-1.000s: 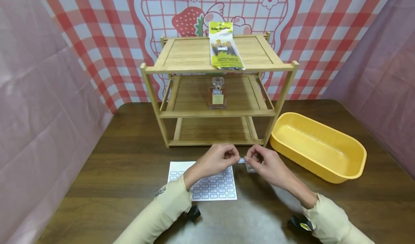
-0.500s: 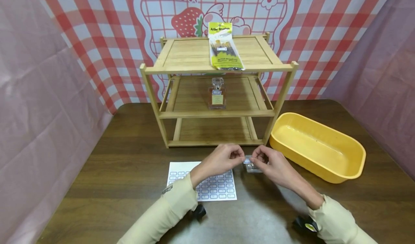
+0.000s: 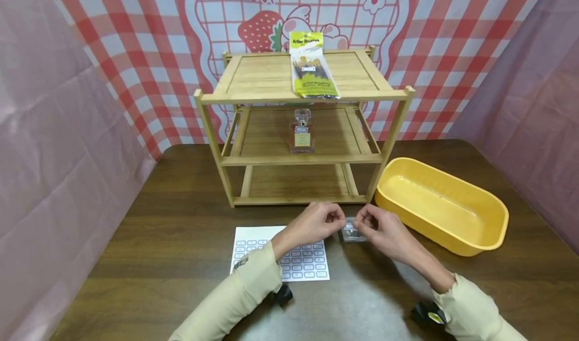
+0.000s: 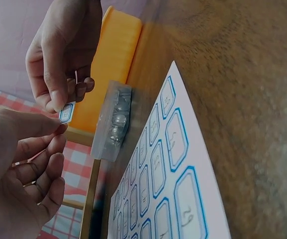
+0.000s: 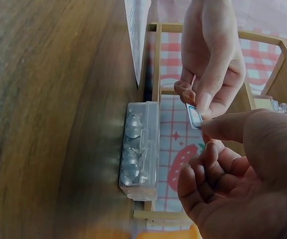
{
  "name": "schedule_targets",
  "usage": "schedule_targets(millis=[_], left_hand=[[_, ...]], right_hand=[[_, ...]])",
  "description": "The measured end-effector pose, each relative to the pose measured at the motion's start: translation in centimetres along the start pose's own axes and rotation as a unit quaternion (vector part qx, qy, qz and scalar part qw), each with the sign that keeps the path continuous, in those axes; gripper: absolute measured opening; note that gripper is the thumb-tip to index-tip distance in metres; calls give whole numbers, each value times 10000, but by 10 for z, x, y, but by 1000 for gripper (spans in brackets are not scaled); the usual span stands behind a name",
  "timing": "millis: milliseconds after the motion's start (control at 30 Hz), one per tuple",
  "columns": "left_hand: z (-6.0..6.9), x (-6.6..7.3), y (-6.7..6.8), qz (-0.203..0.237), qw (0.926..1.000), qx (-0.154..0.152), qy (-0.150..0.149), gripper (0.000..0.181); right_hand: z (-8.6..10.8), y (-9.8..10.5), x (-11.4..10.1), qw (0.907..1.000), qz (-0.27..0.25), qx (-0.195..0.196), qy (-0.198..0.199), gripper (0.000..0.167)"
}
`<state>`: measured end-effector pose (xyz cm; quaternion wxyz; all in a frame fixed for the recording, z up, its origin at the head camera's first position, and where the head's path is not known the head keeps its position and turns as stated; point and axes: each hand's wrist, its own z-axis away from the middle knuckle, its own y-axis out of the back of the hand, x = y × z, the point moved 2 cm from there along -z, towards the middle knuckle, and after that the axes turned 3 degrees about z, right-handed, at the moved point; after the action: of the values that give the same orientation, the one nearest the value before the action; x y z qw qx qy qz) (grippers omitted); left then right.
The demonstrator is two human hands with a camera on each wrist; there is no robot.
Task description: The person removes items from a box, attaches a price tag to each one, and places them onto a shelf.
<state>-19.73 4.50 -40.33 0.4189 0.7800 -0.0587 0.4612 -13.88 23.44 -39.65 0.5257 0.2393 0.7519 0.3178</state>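
Note:
A small white sticker label with a blue border is stretched between my two hands. My left hand pinches one end between thumb and fingers. At the other end, the thumb and fingers of my right hand pinch it. Just below and beyond the fingertips, a small clear plastic box with silvery round pieces inside sits on the table, apart from the label. Under my left forearm lies a white sheet of blue-bordered labels, partly covered by the wrist and sleeve. Writing on the held label is too small to read.
A three-tier wooden shelf stands behind the hands. It bears a pack of artist brushes on top and a perfume bottle on the middle tier, both with labels. To the right is a yellow plastic basin.
Both hands have shifted slightly to the right with the label, over the clear box. More of the box now shows between them. The shelf, sheet and basin stay in place.

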Motion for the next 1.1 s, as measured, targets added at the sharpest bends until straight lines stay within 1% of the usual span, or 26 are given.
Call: schedule_targets(millis=[233, 500, 767, 1100], left_hand=[[-5, -2, -5, -99, 9999, -49, -62, 4], [-10, -4, -10, -199, 9998, -41, 20, 6], [-12, -6, -14, -484, 9988, -21, 51, 6], [-13, -5, -15, -634, 9979, -44, 104, 5]], right_hand=[[1, 0, 5, 10000, 92, 14, -17, 12], [0, 0, 13, 9998, 185, 25, -70, 12], [-1, -1, 18, 9998, 210, 3, -38, 13], [-2, -4, 21, 9996, 281, -1, -53, 14]])
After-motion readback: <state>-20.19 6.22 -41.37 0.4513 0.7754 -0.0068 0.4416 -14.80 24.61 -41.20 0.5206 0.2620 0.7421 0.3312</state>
